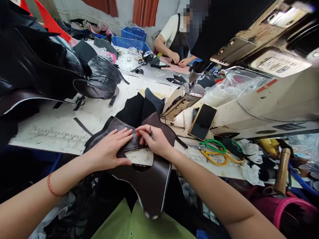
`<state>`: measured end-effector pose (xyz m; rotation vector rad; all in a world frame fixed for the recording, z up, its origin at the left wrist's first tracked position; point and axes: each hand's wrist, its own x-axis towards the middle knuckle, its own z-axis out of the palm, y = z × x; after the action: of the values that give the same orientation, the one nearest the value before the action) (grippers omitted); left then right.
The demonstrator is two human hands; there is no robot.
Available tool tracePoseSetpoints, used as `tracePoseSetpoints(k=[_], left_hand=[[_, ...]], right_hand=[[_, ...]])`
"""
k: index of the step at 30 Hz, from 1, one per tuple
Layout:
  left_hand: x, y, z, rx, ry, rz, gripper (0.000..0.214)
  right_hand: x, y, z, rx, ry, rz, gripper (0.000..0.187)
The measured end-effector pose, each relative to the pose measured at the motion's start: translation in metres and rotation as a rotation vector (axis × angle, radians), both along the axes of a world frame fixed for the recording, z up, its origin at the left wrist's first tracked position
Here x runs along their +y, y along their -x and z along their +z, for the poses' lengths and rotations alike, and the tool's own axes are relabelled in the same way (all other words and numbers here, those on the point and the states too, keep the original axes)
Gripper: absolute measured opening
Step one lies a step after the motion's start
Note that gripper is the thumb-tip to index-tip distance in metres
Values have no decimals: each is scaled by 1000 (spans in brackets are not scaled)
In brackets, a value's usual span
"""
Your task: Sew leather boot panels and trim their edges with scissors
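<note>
1 brown leather piece (pixel 152 176) overhangs the tabletop (pixel 62 122) edge beneath the flat left hand (pixel 112 147), thumb apart, while the right hand (pixel 154 139) curls closed around a small dark item (pixel 150 131).

Smooth, glossy workpiece (pixel 149 181), apparently leather

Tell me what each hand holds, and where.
Right hand: seemingly a small dark object, held part unclear. Left hand: nothing gripped, lying flat on dark material.
</note>
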<state>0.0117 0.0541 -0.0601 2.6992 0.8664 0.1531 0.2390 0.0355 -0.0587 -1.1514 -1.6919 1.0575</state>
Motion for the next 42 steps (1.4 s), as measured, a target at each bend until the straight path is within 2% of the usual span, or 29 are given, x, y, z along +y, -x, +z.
tracePoseSetpoints(k=[2, 4, 8, 11, 14, 19, 21, 27, 31, 34, 38, 42], left_hand=[[3, 0, 2, -87, 66, 38, 57], [1, -3, 2, -145, 81, 46, 34], [-7, -11, 4, -187, -33, 16, 12], [-11, -15, 7, -196, -158, 18, 7], [-14, -15, 7, -204, -221, 39, 7], [-18, -12, 5, -219, -225, 63, 16], [-18, -12, 5, -206, -237, 62, 21], [-25, -15, 1, -171, -415, 40, 26], [-29, -15, -4, -176, -508, 25, 24], [-30, -14, -5, -209, -562, 15, 20], [-30, -17, -4, -214, -556, 32, 18], [-29, -19, -1, -199, -508, 42, 20]], right_hand=[[-12, -10, 0, -196, -233, 75, 17], [-23, -14, 0, -367, -377, 167, 15], [-31, -10, 0, -745, -529, 258, 20], [-27, -4, 2, -899, -551, 290, 19], [-25, 1, 4, -926, -535, 282, 15], [-26, 4, 4, -944, -555, 286, 14], [-25, 3, 4, -968, -599, 304, 15], [-22, 6, 6, -979, -763, 340, 26], [-23, 12, 8, -961, -807, 264, 30], [-23, 14, 6, -939, -910, 235, 31], [-20, 14, 1, -921, -1055, 248, 32], [-20, 13, 2, -902, -1025, 253, 36]])
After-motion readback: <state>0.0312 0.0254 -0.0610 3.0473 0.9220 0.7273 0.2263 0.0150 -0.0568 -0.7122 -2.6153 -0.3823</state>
